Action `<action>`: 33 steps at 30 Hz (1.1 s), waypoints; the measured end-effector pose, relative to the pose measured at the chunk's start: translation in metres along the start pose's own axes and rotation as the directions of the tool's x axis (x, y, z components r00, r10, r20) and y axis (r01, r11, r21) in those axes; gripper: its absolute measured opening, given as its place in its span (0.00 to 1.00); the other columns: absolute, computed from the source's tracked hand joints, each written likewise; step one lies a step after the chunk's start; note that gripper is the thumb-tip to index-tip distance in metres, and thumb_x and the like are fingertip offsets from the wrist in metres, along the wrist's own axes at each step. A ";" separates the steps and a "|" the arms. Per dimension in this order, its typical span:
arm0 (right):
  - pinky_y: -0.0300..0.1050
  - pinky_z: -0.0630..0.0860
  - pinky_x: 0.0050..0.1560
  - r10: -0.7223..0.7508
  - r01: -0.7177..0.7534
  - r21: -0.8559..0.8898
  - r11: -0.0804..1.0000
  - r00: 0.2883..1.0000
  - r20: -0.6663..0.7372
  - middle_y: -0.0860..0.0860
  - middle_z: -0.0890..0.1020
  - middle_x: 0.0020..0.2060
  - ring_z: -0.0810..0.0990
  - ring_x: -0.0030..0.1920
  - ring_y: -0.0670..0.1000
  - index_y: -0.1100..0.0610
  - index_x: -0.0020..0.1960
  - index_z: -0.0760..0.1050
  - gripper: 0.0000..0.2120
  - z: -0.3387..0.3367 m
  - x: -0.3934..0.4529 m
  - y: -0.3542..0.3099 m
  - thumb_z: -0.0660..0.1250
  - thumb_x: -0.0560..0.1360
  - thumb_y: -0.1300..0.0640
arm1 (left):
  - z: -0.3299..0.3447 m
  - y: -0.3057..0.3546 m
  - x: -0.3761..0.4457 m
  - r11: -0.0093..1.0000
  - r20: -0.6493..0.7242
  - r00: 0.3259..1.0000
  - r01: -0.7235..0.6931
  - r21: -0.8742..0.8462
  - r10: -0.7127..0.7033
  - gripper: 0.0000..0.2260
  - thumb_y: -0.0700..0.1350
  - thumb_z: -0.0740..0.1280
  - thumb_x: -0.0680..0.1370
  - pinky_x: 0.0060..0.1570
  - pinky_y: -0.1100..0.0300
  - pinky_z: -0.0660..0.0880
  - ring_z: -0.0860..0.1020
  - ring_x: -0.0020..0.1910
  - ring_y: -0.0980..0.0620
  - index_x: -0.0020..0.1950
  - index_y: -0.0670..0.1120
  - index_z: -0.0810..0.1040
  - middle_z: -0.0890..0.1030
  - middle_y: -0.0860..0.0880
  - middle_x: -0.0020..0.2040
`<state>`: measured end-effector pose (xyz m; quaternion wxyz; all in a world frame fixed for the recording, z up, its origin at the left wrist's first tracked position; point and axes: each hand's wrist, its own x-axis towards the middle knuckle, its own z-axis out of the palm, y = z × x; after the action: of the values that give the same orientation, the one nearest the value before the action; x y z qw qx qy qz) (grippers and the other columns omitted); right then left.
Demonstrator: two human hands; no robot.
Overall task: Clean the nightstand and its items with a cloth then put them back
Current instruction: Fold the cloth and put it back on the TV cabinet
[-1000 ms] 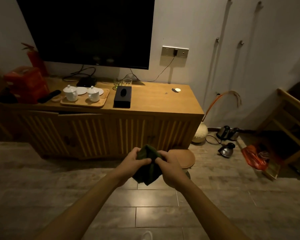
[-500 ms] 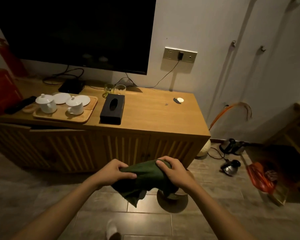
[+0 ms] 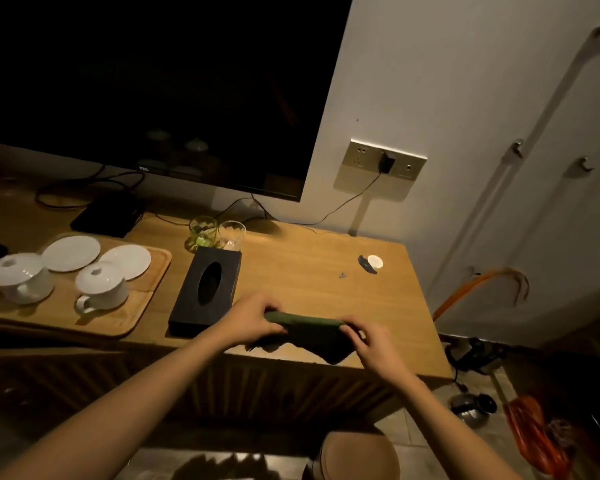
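Observation:
A dark green cloth (image 3: pixel 312 332) is stretched between my two hands just above the front edge of the wooden cabinet top (image 3: pixel 309 271). My left hand (image 3: pixel 253 318) grips its left end and my right hand (image 3: pixel 368 341) grips its right end. A black tissue box (image 3: pixel 207 289) lies just left of my left hand. Behind the box stand two glasses (image 3: pixel 219 233). A wooden tray (image 3: pixel 146 289) at the left carries two white lidded cups (image 3: pixel 99 289) and two white saucers (image 3: pixel 125 259). A small white round item (image 3: pixel 374 262) lies at the back right.
A dark television (image 3: pixel 153 88) hangs over the cabinet, with a black box (image 3: pixel 108 214) and cables below it. A wall socket (image 3: pixel 380 169) has a plug in it. On the floor at the right are kettles (image 3: pixel 471 407), an orange bag (image 3: pixel 530 434) and a round stool (image 3: pixel 354 455).
I have stepped up to the cabinet. Both hands have raised the cloth from in front of the cabinet doors to over its top edge and pulled it out into a long fold.

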<state>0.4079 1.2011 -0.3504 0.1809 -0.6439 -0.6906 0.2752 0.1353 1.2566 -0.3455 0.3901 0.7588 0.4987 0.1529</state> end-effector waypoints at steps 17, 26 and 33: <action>0.40 0.72 0.67 0.142 -0.062 -0.294 0.954 0.955 0.261 0.38 0.73 0.71 0.70 0.71 0.42 0.40 0.69 0.75 0.26 0.099 0.034 0.118 0.63 0.77 0.62 | 0.106 -0.131 0.034 0.895 0.137 0.991 -0.063 0.441 0.002 0.14 0.40 0.63 0.78 0.56 0.58 0.73 0.71 0.62 0.52 0.61 0.51 0.77 0.73 0.51 0.60; 0.40 0.77 0.56 0.057 -0.011 -0.214 0.977 0.976 0.211 0.34 0.75 0.68 0.69 0.68 0.39 0.42 0.56 0.82 0.18 0.103 0.029 0.135 0.55 0.81 0.40 | 0.115 -0.131 0.027 0.859 0.122 0.990 0.003 0.512 -0.076 0.11 0.50 0.62 0.77 0.54 0.57 0.73 0.70 0.58 0.51 0.57 0.53 0.77 0.71 0.52 0.57; 0.46 0.77 0.56 -0.048 0.073 -0.168 0.983 0.988 0.150 0.40 0.77 0.68 0.72 0.62 0.44 0.43 0.57 0.80 0.20 0.076 0.052 0.127 0.52 0.80 0.38 | 0.106 -0.107 0.035 0.818 -0.003 0.995 0.084 0.570 -0.101 0.17 0.55 0.61 0.77 0.57 0.56 0.72 0.70 0.63 0.50 0.65 0.53 0.73 0.70 0.50 0.65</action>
<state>0.4570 1.2434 -0.4926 0.0819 -0.6142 -0.7424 0.2548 0.1491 1.2623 -0.4988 0.1599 0.8175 0.5523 -0.0322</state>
